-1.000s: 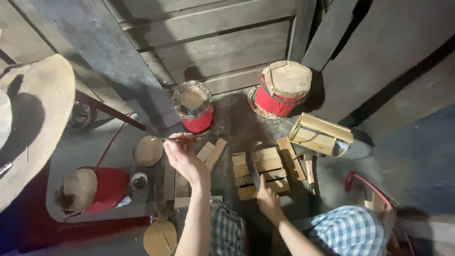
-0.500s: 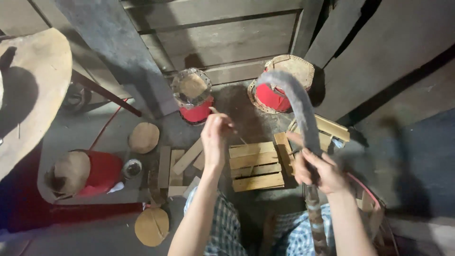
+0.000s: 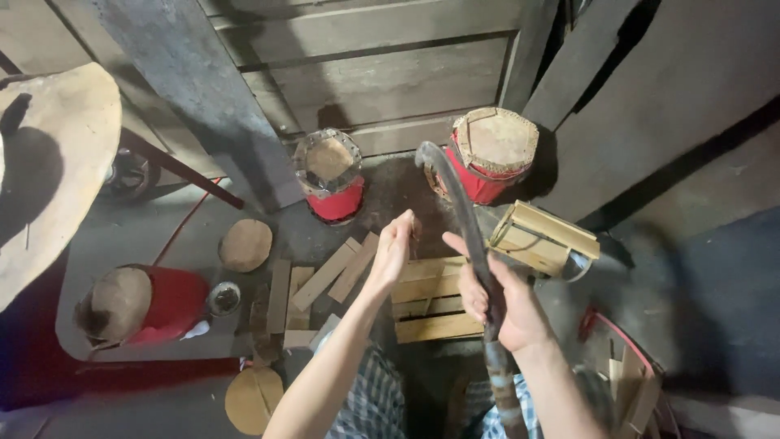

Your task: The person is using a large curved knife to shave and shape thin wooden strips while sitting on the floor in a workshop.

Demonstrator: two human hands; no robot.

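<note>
Curved blade (image 3: pixel 455 195) within right hand (image 3: pixel 500 305) fingers (image 3: pixel 474 302).

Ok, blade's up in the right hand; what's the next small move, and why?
Probably bring the left hand to the curved blade: the right hand holds it upright over the wooden frame, and the left hand is pinched close beside it, apart from it.
</note>
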